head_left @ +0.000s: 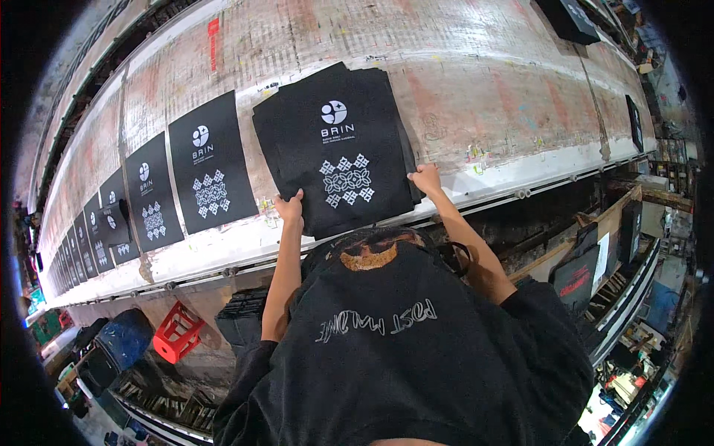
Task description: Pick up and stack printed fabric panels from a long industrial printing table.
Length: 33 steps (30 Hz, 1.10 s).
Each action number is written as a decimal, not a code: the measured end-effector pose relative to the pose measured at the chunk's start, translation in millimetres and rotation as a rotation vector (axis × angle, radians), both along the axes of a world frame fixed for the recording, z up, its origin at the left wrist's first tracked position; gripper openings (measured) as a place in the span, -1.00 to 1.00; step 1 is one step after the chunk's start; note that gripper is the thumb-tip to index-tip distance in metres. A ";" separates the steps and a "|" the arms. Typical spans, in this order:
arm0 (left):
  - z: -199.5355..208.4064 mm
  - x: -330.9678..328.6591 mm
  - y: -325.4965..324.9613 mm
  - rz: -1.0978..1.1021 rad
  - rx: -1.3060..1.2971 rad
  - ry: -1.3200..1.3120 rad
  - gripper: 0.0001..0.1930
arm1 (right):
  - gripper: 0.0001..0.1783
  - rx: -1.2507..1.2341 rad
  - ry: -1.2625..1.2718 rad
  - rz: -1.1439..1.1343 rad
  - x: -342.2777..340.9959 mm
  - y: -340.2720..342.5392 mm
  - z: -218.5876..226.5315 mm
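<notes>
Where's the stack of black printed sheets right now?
Head view, upper centre: the stack is at the near edge of the long table, held between left hand and right hand, right of a separate printed sheet.

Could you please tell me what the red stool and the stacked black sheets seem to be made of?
Red stool: probably moulded plastic with a smooth finish, judging by its even colour and cut-out sides.
Stacked black sheets: matte, perhaps cloth, showing no shine; thick paper remains possible.
</notes>
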<state>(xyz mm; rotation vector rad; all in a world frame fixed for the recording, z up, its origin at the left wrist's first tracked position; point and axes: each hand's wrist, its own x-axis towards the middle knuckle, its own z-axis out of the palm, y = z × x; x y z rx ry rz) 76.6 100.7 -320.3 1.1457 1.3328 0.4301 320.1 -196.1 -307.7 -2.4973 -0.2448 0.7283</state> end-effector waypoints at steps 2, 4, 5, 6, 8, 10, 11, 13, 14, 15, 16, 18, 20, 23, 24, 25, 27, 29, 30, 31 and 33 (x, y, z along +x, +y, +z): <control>-1.6 2.8 -2.5 0.072 -0.099 0.020 -0.44 | -0.73 -0.070 0.066 0.008 1.1 -6.4 -3.4; -2.8 3.8 -3.5 -0.080 -0.019 0.040 -0.45 | -0.73 -0.114 -0.075 0.192 1.6 -9.8 -8.0; -3.3 3.6 -3.9 -0.227 0.061 0.062 -0.45 | -0.73 -0.113 -0.077 0.190 3.1 -10.9 -10.3; -2.3 -0.5 -1.7 -0.424 0.130 0.190 -0.47 | -0.74 -0.045 0.056 0.098 4.7 -11.6 -12.5; 14.3 4.6 -2.4 -0.491 0.156 0.167 -0.43 | -0.75 0.022 0.189 0.009 6.3 -15.0 -19.8; 38.7 13.5 -9.0 -0.555 0.182 0.146 -0.38 | -0.71 0.126 0.211 0.077 7.6 -19.4 -26.3; 56.5 24.1 -18.1 -0.553 0.300 0.450 -0.33 | -0.71 0.125 0.213 0.075 2.8 -17.6 -27.7; 55.0 20.0 -23.7 -0.515 0.415 0.759 -0.28 | -0.55 -0.046 -0.427 0.070 -10.6 -2.7 -22.0; 33.6 6.0 -26.0 -0.377 0.384 0.691 -0.14 | -0.55 -0.034 -0.432 0.088 -10.8 8.7 -20.3; 19.9 3.3 -28.3 -0.258 0.354 0.612 0.00 | -0.49 0.183 -0.217 -0.134 -9.5 15.1 -23.1; 17.8 5.5 -30.0 -0.249 0.255 0.520 0.14 | -0.43 0.396 0.009 -0.352 -10.2 19.9 -27.9; 3.6 8.9 -27.2 -0.264 0.148 0.420 0.04 | -0.45 0.386 0.019 -0.319 -17.1 29.9 -31.3; 6.1 15.1 -23.0 -0.284 0.031 0.328 -0.05 | -0.47 0.365 0.035 -0.290 -18.5 30.9 -31.6; 43.3 11.9 -12.2 -0.309 -0.380 0.056 -0.29 | -0.41 0.444 0.906 -0.350 -5.4 35.0 -2.4; 49.0 3.2 -7.8 -0.278 -0.373 0.100 -0.40 | -0.48 0.381 0.908 -0.343 -7.1 43.1 25.0; 52.9 4.5 -5.2 -0.276 -0.366 0.138 -0.52 | -0.48 0.382 0.902 -0.349 -5.5 37.2 24.3; 50.5 10.9 -5.5 -0.369 -0.287 0.161 -0.54 | -0.54 0.538 0.884 -0.424 -2.6 25.1 22.2; 34.9 10.0 3.0 -0.246 -0.515 -0.060 -0.55 | -0.57 0.546 0.848 -0.306 -6.4 30.7 30.7; 32.0 10.5 7.6 -0.277 -0.536 -0.009 -0.57 | -0.59 0.555 0.807 -0.204 -8.0 33.1 34.9; 36.0 18.1 12.6 -0.273 -0.538 -0.011 -0.57 | -0.59 0.551 0.807 -0.200 -9.2 39.1 39.1; 52.4 27.7 20.1 -0.457 -0.537 -0.008 -0.56 | -0.65 0.063 0.013 0.301 -18.4 57.9 52.5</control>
